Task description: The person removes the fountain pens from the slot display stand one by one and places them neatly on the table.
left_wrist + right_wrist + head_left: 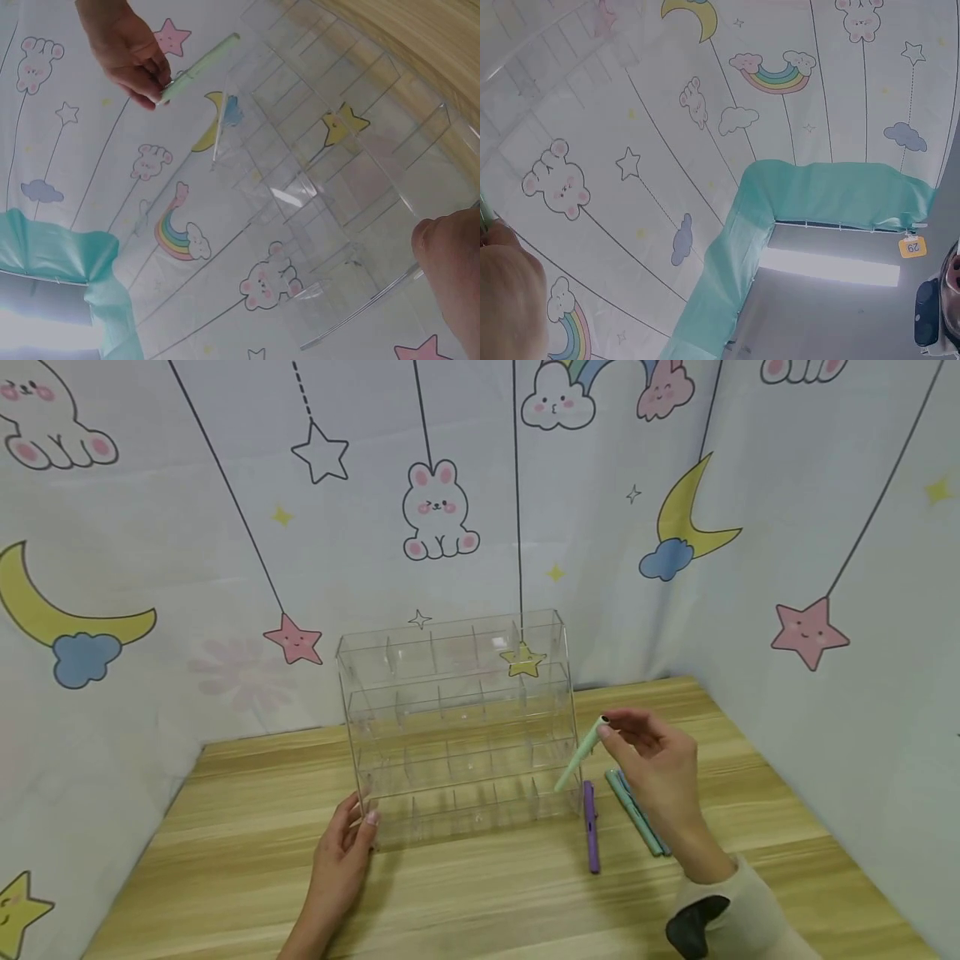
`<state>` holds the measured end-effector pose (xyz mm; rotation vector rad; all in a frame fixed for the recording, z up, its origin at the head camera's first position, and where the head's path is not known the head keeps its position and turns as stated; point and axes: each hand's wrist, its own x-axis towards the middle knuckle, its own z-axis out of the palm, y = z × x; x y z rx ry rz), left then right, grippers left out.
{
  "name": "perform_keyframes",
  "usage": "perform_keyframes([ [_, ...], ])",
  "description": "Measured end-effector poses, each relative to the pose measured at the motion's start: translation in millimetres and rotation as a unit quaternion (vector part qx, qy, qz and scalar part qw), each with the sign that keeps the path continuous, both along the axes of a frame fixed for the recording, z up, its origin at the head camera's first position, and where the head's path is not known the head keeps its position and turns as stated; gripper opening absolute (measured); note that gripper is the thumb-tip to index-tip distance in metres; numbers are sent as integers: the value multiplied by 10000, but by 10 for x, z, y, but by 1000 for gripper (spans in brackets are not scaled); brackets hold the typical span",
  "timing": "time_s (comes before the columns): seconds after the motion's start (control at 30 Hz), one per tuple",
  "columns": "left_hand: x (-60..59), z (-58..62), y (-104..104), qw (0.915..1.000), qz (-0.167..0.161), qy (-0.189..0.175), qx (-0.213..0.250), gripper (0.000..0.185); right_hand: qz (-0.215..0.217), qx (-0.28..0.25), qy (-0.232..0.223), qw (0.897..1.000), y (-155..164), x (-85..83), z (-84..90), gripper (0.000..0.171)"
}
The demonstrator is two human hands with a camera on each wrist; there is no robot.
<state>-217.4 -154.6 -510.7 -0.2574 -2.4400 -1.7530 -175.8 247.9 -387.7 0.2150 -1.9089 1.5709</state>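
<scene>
A clear acrylic organizer with several tiers of small compartments stands on the wooden table. My left hand holds its front left corner, thumb against the wall. My right hand pinches the top end of a pale green pen, tilted with its lower tip near the organizer's front right compartments. In the left wrist view the right hand holds the green pen beside the organizer. The right wrist view shows mostly backdrop and the edge of my right hand.
A purple pen and a teal and a blue pen lie on the table right of the organizer, under my right hand. A cartoon-print cloth walls in the back and both sides of the table.
</scene>
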Motion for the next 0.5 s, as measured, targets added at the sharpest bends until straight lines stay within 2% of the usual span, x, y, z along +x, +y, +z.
perform_keyframes([
  [0.23, -18, -22, 6, 9999, 50, -76, -42, 48, -330, -211, 169, 9991, 204, 7, 134, 20],
  [0.33, -18, -27, 5, 9999, 34, -135, -11, 49, -527, -96, 62, 9985, 319, -24, 112, 18],
  [0.5, -24, -32, 4, 9999, 40, -149, 16, 48, -576, -20, -301, 9979, 488, -103, 7, 20],
])
